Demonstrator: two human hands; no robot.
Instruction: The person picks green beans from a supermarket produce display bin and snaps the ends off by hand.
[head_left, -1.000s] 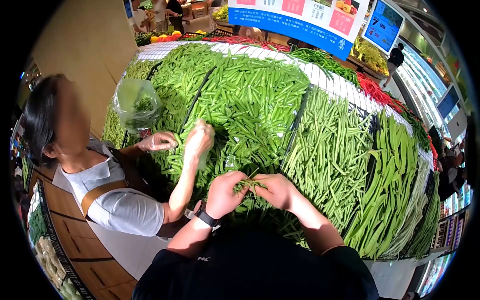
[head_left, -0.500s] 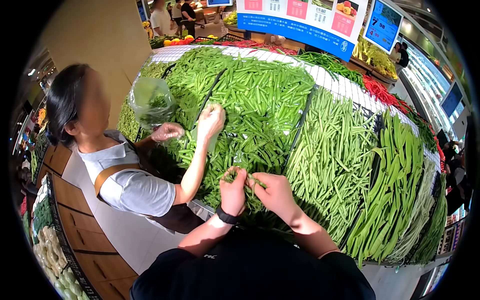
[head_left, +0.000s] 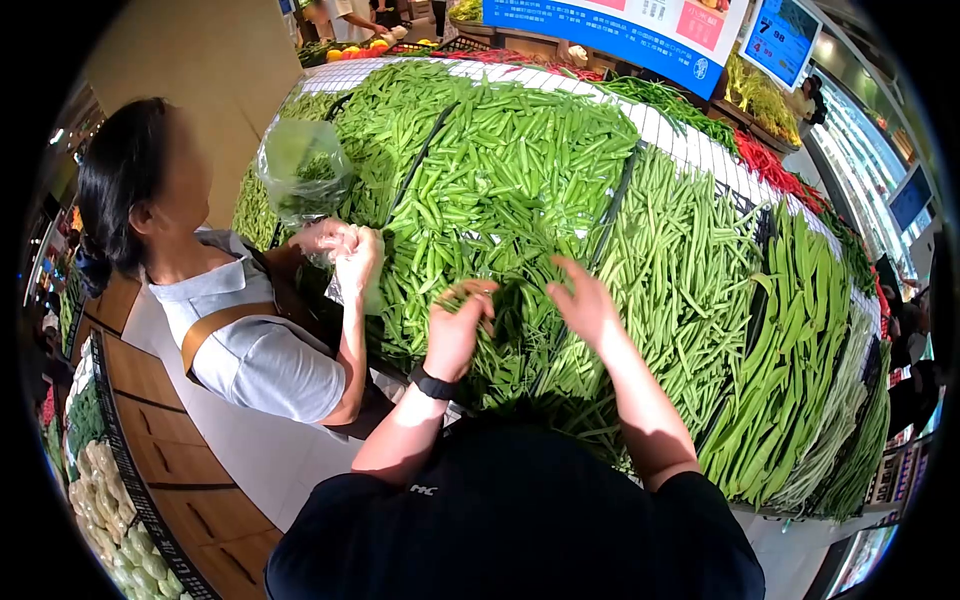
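Observation:
My left hand [head_left: 462, 325], with a black band [head_left: 434, 383] on the wrist, hovers over dark leafy greens [head_left: 515, 320] at the near side of the display. Its fingers are loosely curled and apart, and I see nothing held. To its right, my right hand [head_left: 586, 303] is open with fingers spread, near the edge between the pea pods and the green beans. Green pea pods [head_left: 530, 165] fill the bin ahead. Long green beans [head_left: 680, 260] are heaped to the right.
At my left stands a person in a grey shirt [head_left: 265, 360] and apron, hands together beside a clear plastic bag [head_left: 305, 175]. Black dividers [head_left: 422, 165] separate the bins. Broad flat beans [head_left: 800, 350] lie farther right. A price screen [head_left: 780, 42] hangs at the upper right.
My hands, close together over green stems before, have moved apart and opened. The stems are gone from them. The person at left has drawn a hand back toward the other, near the bag.

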